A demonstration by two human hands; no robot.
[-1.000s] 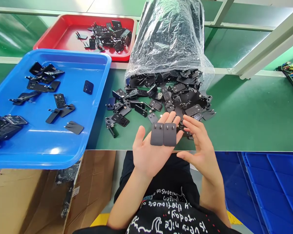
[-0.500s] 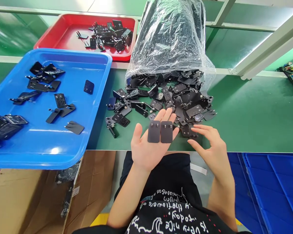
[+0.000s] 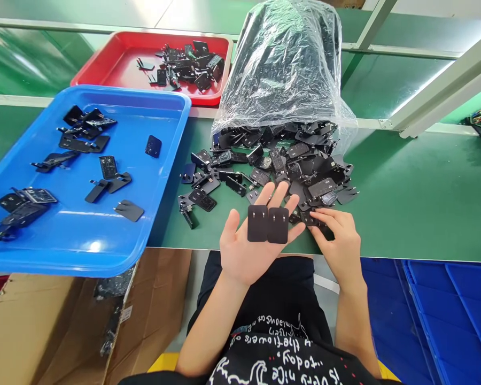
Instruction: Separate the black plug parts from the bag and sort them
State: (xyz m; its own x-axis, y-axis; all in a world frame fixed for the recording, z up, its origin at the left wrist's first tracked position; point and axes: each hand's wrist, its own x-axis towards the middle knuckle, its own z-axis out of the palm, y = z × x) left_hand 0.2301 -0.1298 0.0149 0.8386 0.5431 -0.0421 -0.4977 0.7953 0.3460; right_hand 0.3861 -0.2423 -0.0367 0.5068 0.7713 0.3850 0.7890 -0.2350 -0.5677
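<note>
My left hand [image 3: 244, 251] is palm up over the table's front edge, its fingers stretched out and spread. It holds two flat black plug plates [image 3: 257, 224] side by side across palm and fingers, each showing two small metal pins. My right hand [image 3: 336, 235] is at the near right edge of the pile, thumb and fingers closed on a black plug piece [image 3: 308, 217], partly hidden by the fingertips. Beyond both hands spreads a loose pile of black plug pieces [image 3: 320, 187], some with pins showing, spilling from a clear plastic bag [image 3: 284, 64].
A blue tray [image 3: 164, 176] with several black plug pieces stands at left, overhanging the table edge. Behind it is a red tray [image 3: 120, 53] with more pieces. Cardboard boxes [image 3: 156, 299] stand below at left, blue crates [image 3: 457, 315] below at right. A metal post [image 3: 444, 80] rises at right.
My right hand has moved left to the pile's edge and its fingers have closed on a plug piece. My left hand still bears the two plates. The view has shifted slightly.
</note>
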